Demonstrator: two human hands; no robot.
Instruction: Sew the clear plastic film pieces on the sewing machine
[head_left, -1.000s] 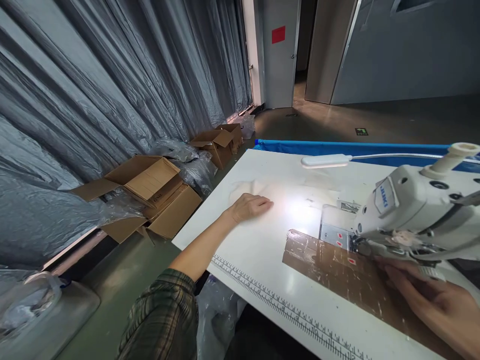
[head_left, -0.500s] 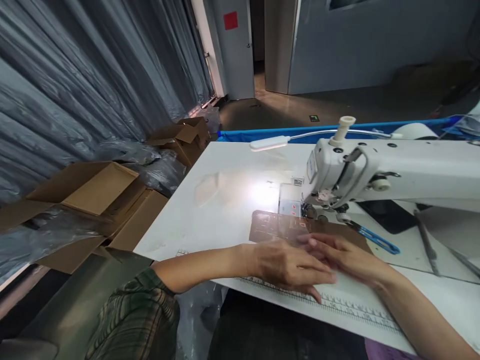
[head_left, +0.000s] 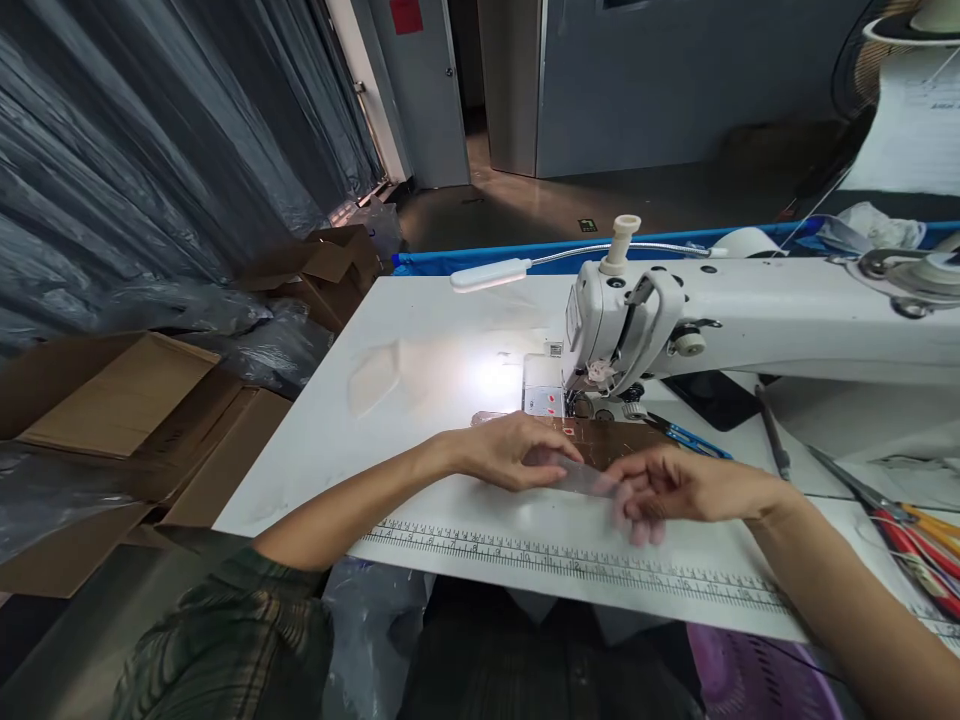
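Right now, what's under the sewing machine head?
Under the white sewing machine head: a metal needle plate with red marks, lit, and the brown taped patch. The needle itself is hidden by the head.
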